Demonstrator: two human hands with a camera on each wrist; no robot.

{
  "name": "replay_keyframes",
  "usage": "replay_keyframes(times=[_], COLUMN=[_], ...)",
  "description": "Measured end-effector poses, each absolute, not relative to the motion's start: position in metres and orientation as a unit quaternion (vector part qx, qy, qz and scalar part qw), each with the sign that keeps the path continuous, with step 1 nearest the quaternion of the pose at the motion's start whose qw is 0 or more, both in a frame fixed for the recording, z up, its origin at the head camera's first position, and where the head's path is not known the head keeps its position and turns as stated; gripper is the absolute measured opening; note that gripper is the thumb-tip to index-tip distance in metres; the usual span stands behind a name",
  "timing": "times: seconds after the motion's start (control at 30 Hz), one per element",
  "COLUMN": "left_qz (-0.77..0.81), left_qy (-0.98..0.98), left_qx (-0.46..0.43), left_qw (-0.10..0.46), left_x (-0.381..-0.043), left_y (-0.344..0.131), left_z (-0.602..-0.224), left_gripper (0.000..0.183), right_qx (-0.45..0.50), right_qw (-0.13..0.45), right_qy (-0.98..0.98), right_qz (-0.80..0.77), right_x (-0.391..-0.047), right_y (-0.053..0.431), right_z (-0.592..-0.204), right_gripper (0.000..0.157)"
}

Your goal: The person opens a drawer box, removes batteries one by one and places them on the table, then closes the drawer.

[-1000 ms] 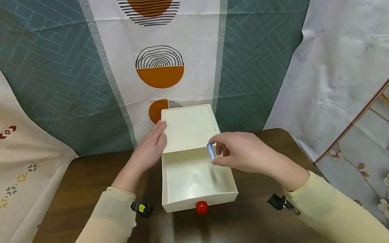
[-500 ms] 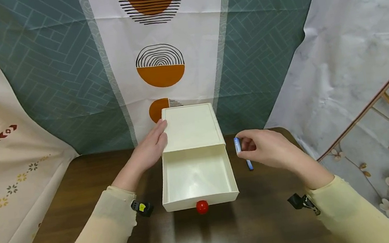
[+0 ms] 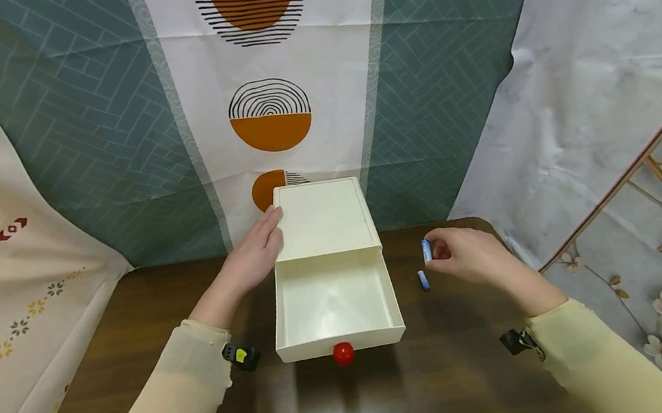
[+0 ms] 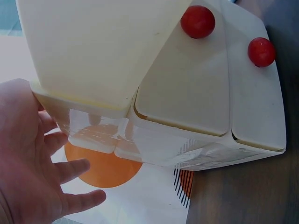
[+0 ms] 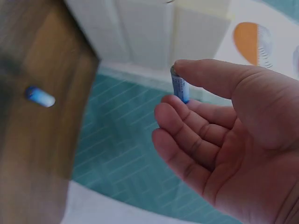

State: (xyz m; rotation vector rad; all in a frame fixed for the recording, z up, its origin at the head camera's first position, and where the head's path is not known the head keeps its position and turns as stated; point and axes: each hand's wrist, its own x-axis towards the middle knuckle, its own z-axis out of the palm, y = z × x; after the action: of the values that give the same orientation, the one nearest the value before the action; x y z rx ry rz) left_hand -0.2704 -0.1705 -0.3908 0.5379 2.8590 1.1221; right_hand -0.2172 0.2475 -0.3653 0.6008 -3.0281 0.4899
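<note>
Teal cloth (image 3: 454,102) hangs at twelve o'clock behind a dark table (image 3: 450,371). Right hand (image 3: 467,255) pinches a blue battery (image 3: 426,250) by its ends between thumb and finger, remaining fingers loosely bent; both are between three and four o'clock from the cabinet (image 3: 325,217). Left hand (image 3: 253,254) rests at nine o'clock against the cabinet's side, fingers nearly straight, gripping nothing.

Assessment: a light, square pinch suits so small a cylinder; uneven pressure could flip it out. Left-hand contact should be gentle but steady, lest the cabinet slide.

Surroundings: a second battery (image 3: 423,280) lies at six o'clock below the held one, close enough to be knocked and rolled. Top drawer (image 3: 340,344) projects toward six o'clock, its right wall an obstruction on that side. Two lower drawers (image 4: 187,84) appear closed.
</note>
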Motion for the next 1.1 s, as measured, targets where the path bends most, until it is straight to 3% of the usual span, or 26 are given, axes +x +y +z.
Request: replay_keyframes(times=[0.37, 1.1], left_qz=[0.360, 0.355], left_qy=[0.918, 0.919], left_qx=[0.166, 0.173], left_qw=[0.011, 0.006], left_x=[-0.271, -0.272], left_y=[-0.171, -0.173], left_z=[-0.392, -0.393], left_gripper=[0.063, 0.063], right_qx=[0.190, 0.190], right_qw=[0.003, -0.015], right_qy=[-0.968, -0.966], right_qz=[0.165, 0.176], right_x=[-0.231, -0.244], right_y=[0.273, 0.286], right_z=[-0.400, -0.420], right_gripper=[0.036, 0.037])
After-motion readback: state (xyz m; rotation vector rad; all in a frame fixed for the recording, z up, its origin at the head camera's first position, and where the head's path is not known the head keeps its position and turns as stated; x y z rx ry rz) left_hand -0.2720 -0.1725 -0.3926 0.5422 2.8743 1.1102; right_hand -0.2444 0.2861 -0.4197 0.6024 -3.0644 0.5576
